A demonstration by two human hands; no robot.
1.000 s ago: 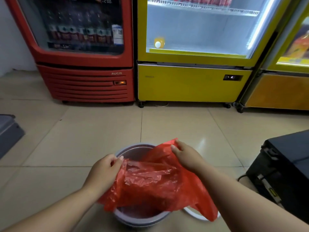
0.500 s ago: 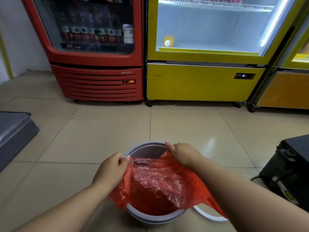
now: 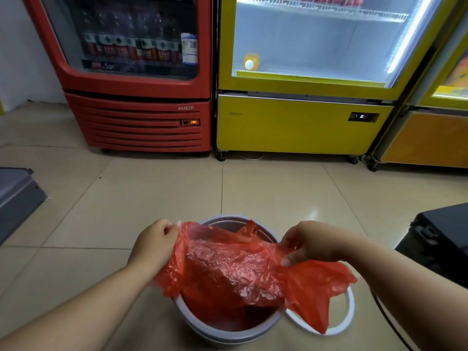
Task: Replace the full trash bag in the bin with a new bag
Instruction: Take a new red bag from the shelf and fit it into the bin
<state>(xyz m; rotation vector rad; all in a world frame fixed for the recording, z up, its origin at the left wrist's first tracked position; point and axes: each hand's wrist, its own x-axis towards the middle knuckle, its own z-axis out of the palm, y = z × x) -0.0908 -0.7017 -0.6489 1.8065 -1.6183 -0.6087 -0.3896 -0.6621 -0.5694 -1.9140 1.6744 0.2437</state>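
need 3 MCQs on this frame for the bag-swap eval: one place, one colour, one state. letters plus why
1. Where does the white ring lie?
A. On the floor, right of the bin
B. Clipped on the bin's rim
C. On a wall hook

2. What colour is the bag?
A. Black
B. Red
C. Clear white

3. How do the left hand and right hand stand with the bag?
A. Both pinch its edge
B. Both are off it
C. Only one touches it

Key:
1 A: the ring lies flat on the tiles beside the bin, partly under the bag.
2 B: the plastic is plainly red.
3 A: each hand's fingers close on the plastic above the bin's mouth.
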